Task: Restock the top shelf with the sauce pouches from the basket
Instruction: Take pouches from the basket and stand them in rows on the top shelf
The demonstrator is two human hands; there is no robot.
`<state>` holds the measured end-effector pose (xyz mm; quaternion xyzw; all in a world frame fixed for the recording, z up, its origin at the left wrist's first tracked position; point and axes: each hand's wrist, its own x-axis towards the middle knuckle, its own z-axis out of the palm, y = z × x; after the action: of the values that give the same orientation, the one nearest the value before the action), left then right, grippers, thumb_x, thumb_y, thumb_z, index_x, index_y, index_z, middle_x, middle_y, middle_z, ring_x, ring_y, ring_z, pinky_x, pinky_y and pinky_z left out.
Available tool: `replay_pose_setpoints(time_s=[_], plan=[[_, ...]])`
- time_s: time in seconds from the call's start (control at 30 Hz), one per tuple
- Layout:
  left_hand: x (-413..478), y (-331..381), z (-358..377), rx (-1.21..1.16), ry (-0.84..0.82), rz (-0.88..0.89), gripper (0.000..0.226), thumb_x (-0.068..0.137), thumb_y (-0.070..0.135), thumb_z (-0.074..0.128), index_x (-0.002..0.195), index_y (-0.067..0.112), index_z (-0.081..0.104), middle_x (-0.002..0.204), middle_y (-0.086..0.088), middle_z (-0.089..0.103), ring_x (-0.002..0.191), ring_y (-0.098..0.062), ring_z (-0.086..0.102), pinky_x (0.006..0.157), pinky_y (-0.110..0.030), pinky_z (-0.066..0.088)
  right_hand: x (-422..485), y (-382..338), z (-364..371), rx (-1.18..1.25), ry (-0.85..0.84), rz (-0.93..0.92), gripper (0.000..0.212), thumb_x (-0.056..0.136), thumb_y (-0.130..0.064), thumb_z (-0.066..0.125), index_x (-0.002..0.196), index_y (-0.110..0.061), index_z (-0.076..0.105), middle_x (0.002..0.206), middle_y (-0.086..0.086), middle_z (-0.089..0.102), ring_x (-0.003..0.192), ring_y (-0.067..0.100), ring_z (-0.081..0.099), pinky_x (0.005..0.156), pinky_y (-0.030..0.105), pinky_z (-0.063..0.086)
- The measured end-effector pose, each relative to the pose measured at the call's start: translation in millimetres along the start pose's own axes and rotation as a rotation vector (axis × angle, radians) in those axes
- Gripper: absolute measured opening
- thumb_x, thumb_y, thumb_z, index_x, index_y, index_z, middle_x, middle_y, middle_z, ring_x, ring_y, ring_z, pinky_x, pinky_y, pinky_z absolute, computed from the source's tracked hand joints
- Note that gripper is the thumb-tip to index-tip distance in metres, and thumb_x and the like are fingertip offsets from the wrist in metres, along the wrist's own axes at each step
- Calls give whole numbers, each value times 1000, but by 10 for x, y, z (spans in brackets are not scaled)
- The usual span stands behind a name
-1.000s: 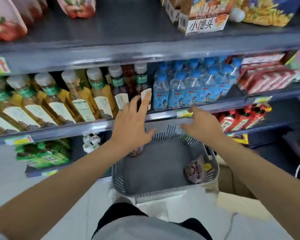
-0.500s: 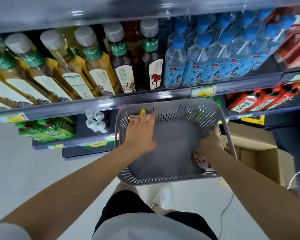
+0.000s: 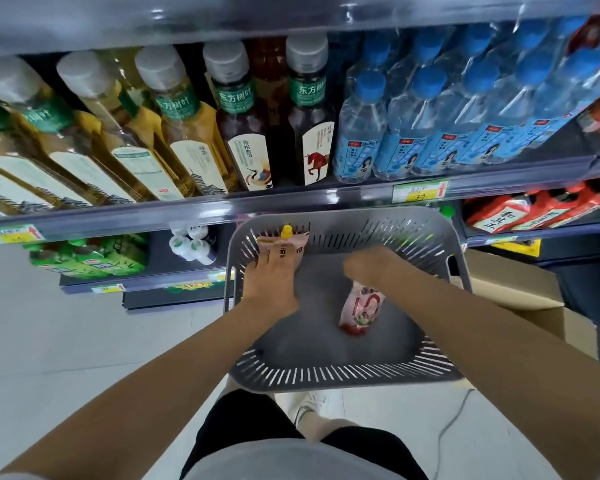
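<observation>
The basket (image 3: 343, 379) is of grey plastic, a rectangle with round corners. Its walls are cut with thin slots and its bottom is smooth. Two sauce pouches are inside it, both soft and glossy, pink with red print.

The first pouch (image 3: 297, 241) has a small yellow screw cap and leans on the far wall at the 11 o'clock corner. The left hand (image 3: 271, 275) lies flat on it, the fingers (image 3: 279, 252) stretched straight over its front and not curled. The second pouch (image 3: 361, 306) hangs near the middle of the basket, a little toward 3 o'clock, with its lower end above the bottom. The right hand (image 3: 371, 268) is at 12 o'clock of it and grips its top end; the hand is blurred, so I cannot tell single fingers.

At 12 o'clock from the basket a metal shelf (image 3: 291, 199) carries plastic bottles. Two dark tea bottles (image 3: 309, 133) with grey caps and green labels stand in front. To 9 o'clock of them are at least three pale yellow tea bottles (image 3: 187, 133). To 3 o'clock are clear water bottles (image 3: 361, 133) with blue caps, too many to count. At 9 o'clock of the basket stand four small white bottles (image 3: 191, 240). At 3 o'clock stands one brown cardboard box (image 3: 520, 299).
</observation>
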<state>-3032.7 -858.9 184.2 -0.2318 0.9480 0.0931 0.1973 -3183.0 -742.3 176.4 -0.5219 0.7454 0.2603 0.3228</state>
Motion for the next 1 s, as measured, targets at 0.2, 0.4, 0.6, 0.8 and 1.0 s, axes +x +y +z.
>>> replay_pose_setpoints(time_s=[0.2, 0.4, 0.6, 0.8, 1.0], plan=[[12, -84, 186, -90, -43, -162, 93, 80, 35, 65, 149, 9, 10, 148, -16, 26, 131, -32, 37, 103, -39, 36, 415, -115, 167, 127, 212, 67, 44, 90, -3, 49, 134, -9, 49, 133, 14, 42, 122, 35, 44, 99, 46, 42], [85, 27, 422, -512, 20, -327, 117, 73, 20, 75, 148, -2, -13, 154, -21, 11, 141, -36, 19, 113, -39, 26, 393, -514, 670, 1007, 404, 782, 88, 79, -43, 70, 144, -13, 20, 144, 18, 29, 132, 36, 31, 103, 50, 35], [305, 81, 617, -692, 130, -376, 114, 75, 12, 73, 146, -6, -15, 156, -23, 2, 145, -35, 4, 119, -37, 10, 543, -701, 832, 1298, 46, 931, 124, 69, -54, 75, 150, -13, -9, 152, 18, 10, 138, 37, 22, 103, 53, 34], [408, 48, 777, -957, 410, -441, 89, 71, 7, 80, 139, -1, 23, 137, -17, 42, 127, -26, 43, 102, -26, 37, 472, -591, 909, 1265, 72, 885, 121, 68, -47, 78, 150, -17, -7, 145, 17, 15, 133, 38, 24, 99, 53, 39], [458, -85, 703, -1125, 409, -318, 33, 92, 6, 59, 122, -1, 47, 112, -3, 58, 111, -20, 55, 89, -17, 45, 321, -409, 865, 1584, 98, 963, 132, 55, -43, 82, 149, -19, -8, 142, 17, 18, 132, 41, 27, 98, 57, 43]])
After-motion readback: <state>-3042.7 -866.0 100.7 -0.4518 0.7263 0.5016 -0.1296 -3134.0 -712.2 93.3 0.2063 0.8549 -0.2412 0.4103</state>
